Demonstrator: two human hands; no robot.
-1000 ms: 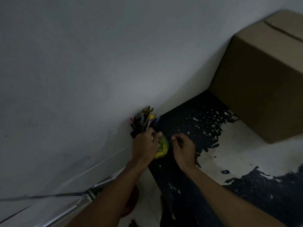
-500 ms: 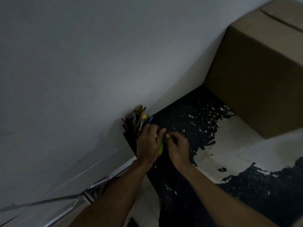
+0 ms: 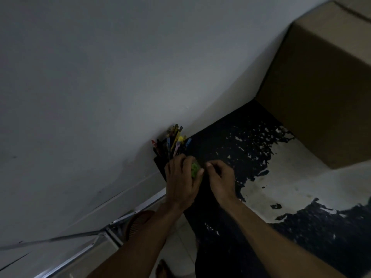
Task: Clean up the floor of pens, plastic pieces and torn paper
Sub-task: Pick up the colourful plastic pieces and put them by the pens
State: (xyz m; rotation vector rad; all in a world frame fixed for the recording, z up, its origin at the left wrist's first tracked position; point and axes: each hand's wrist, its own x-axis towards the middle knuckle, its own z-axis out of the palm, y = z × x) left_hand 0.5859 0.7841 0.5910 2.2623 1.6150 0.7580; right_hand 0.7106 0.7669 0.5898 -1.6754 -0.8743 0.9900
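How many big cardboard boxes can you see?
1. The cardboard box stands at the upper right, against the wall, on the worn surface. More could sit outside the picture.

Lighting's so dim I can barely make out the yellow-green thing [image 3: 194,169] in my left hand [image 3: 181,182], since my fingers cover most of it and I honestly can't tell what it is. The dark holder [image 3: 160,163] under the pens [image 3: 174,140] is mostly hidden behind that same hand, and whatever my right hand [image 3: 219,178] is pinching is too small and dark to see. The cardboard box [image 3: 321,93] runs off the top and right edges, and my foot [image 3: 162,270] is cut off at the bottom.
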